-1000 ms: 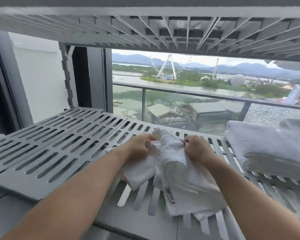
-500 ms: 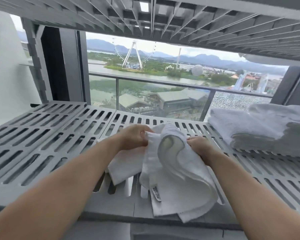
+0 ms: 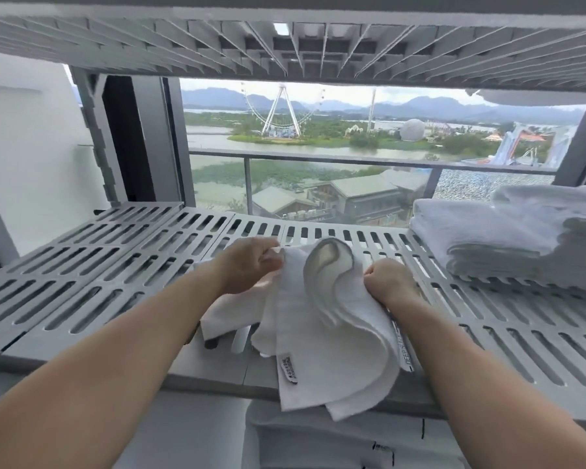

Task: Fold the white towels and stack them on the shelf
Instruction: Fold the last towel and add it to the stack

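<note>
I see both hands at the middle of the grey shelf (image 3: 115, 265), the one with long slots in it. The left hand (image 3: 251, 265) is curled tight on the top edge of the white towel (image 3: 335, 333). The right hand (image 3: 388, 282) is a fist on the other side of that same edge. The two hands are close but not touching, and a loop of towel bulges up between them. I can see into the loop, and it looks grey and shady inside.

The rest of the towel runs down toward me in soft layers. Its low end hangs over the front lip of the shelf. A small tag (image 3: 288, 367) with dark print sits on the near left part of it. More white cloth (image 3: 230, 316) lies flat on the shelf under the left wrist. I cannot tell if it is the same towel or another one.

On the right of the shelf sits a pile of folded towels (image 3: 504, 238), well apart from the hands. The upper shelf (image 3: 285, 38), also slotted, is right above. Behind the shelf is a rail (image 3: 318, 159), then water (image 3: 210, 137), and a big wheel (image 3: 281, 113) far off.
</note>
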